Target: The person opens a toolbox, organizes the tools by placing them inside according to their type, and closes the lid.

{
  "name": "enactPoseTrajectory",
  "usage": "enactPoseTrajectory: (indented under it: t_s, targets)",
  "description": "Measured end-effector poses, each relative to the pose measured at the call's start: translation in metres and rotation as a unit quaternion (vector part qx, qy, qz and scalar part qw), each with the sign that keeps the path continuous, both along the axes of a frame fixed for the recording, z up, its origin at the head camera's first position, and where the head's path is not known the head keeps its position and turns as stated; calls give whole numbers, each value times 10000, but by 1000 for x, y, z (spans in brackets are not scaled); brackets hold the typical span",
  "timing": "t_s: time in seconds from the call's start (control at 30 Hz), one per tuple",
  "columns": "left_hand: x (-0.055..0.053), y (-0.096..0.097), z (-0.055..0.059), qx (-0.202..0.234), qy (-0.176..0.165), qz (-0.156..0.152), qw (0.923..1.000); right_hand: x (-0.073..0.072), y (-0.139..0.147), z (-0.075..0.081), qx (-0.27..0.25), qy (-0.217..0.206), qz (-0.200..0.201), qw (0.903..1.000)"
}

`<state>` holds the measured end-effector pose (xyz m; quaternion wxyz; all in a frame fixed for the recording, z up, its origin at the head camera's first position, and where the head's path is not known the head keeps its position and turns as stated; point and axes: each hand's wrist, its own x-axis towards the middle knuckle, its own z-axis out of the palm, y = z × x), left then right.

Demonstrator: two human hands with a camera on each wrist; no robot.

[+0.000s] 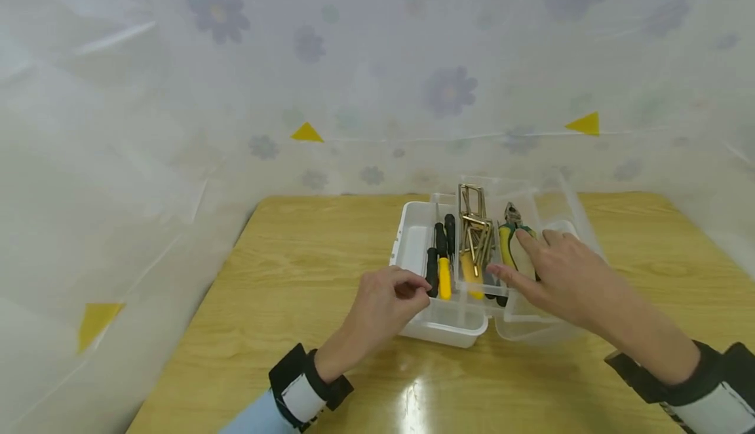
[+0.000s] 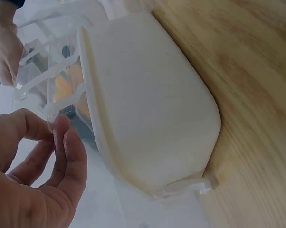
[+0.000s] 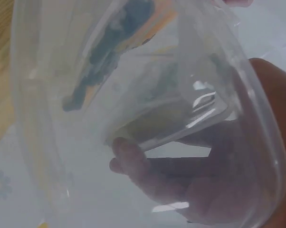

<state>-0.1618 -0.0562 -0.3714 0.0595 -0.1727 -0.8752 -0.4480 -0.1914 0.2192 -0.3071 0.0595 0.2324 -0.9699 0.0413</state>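
A clear compartment tray [image 1: 479, 288] sits raised over the white toolbox [image 1: 451, 335]. My left hand [image 1: 392, 299] pinches its near left corner between thumb and fingertips. My right hand [image 1: 563, 276] holds its right side, thumb at the tray edge and index finger over the pliers. In the right wrist view the right hand [image 3: 176, 175] shows through clear plastic. The tray carries gold-coloured bent metal pieces [image 1: 472, 221] and pliers with yellow and green handles [image 1: 508, 250]. Beneath, inside the box, lie black-handled screwdrivers [image 1: 449, 234] and a yellow-handled one [image 1: 445, 280].
The box's clear lid [image 1: 580, 217] hangs open on the right side. A white latch [image 2: 183, 187] sticks out from the box's side. All stands on a wood-grain table [image 1: 295, 257], with flowered plastic sheeting [image 1: 366, 80] behind and at the left.
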Motion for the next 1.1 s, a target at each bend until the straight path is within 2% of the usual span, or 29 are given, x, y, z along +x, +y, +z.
enactPoseTrajectory:
  t_s: [0.17, 0.3, 0.4, 0.47, 0.57, 0.63, 0.67, 0.73, 0.8, 0.9, 0.97, 1.03, 1.1]
  targets:
    - [2, 2, 1, 258, -34, -73, 9996, -11, 9, -1, -374, -206, -1, 9991]
    - [7, 3, 0, 391, -100, -157, 9991, -16, 9, 1, -391, -339, 49, 9986]
    - [10, 0, 0, 238, -111, -267, 9993, -15, 2, 4, -157, -365, 128, 9991]
    - [10, -2, 0, -144, 103, -325, 9993, -14, -6, 6, 79, -270, 285, 9992]
    - [9, -6, 0, -818, 692, -382, 9935, -11, -18, 11, 329, 250, 590, 9974]
    - [9, -6, -1, -1131, 1142, -377, 9863, -9, -23, 14, 351, 1057, 847, 9902]
    - [9, -6, -2, -1202, 1341, -378, 9829, -8, -25, 15, 272, 1530, 938, 9834]
    - [9, -6, -5, -1200, 1638, -358, 9785, -4, -26, 17, -111, 2392, 1033, 9654]
    - [10, -6, -9, -1126, 1880, -325, 9751, 2, -26, 16, -644, 2899, 1064, 9490]
    - [12, -9, -14, -1061, 2029, -206, 9732, 13, -21, 9, -1720, 2741, 1024, 9406]
    - [13, -13, -17, -1046, 2054, -165, 9729, 18, -19, 2, -2374, 2381, 907, 9374]
    - [15, -17, -18, -1061, 1947, -136, 9750, 23, -19, -6, -2930, 1967, 761, 9326]
    - [17, -22, -19, -1102, 1815, -109, 9771, 26, -22, -12, -3255, 1674, 586, 9288]
